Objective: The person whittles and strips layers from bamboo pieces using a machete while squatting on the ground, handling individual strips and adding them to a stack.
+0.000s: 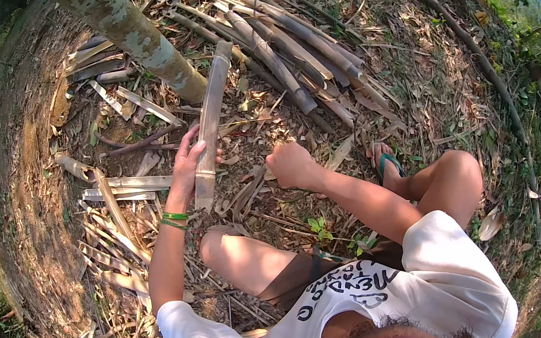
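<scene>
My left hand (186, 161) grips a flat split bamboo piece (213, 111) near its lower half, thumb across its face and fingertips showing at the far edge. The piece tilts up and away, its top end close to the base of a tree trunk. To the right of it, apart from the bamboo, my right hand (292, 166) is closed in a fist over the leaf litter. What that fist holds, if anything, is hidden. Green bands (174, 218) circle my left wrist.
A pile of split bamboo (288, 49) lies beyond my hands. The pale, blotchy tree trunk (142, 42) stands at far left. Bamboo slivers (117, 259) litter the ground at left. My sandalled foot (387, 163) rests at right, and a long branch (468, 51) curves behind it.
</scene>
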Demonstrator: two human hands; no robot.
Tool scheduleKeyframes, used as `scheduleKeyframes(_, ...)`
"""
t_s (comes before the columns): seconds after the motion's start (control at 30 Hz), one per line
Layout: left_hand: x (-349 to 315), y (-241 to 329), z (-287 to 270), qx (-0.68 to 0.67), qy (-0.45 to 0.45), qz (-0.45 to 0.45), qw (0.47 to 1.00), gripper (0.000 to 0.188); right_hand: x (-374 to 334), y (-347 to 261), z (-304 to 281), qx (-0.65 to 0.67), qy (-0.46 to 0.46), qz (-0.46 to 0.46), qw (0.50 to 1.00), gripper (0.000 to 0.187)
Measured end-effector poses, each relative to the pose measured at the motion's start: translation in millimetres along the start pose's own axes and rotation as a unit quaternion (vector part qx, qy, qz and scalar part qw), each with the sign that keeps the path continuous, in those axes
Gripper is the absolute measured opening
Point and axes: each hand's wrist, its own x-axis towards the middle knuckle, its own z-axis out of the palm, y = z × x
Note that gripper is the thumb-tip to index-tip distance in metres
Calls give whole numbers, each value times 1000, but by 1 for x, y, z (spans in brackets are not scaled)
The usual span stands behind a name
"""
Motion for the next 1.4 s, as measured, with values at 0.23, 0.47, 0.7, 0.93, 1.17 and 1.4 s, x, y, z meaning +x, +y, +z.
scheduleKeyframes(0.23,153,-36,149,-257,-68,75,961,50,-19,13,16,65,23,19,997,11)
scheduleKeyframes(0.47,284,-55,218,-159,94,-7,983,51,-33,22,37,70,58,11,996,9)
scheduleKeyframes(0.7,217,-83,111,252,110,23,961,63,-36,27,42,62,46,34,996,10)
scheduleKeyframes(0.93,89,-132,-117,377,372,-70,845,49,-24,35,45,56,74,11,996,10)
scheduleKeyframes(1.17,-14,-208,-241,174,592,-253,745,70,-4,11,24,52,6,5,999,17)
scheduleKeyframes(1.4,58,-204,-279,188,635,-269,700,113,-8,23,18,86,14,29,996,17)
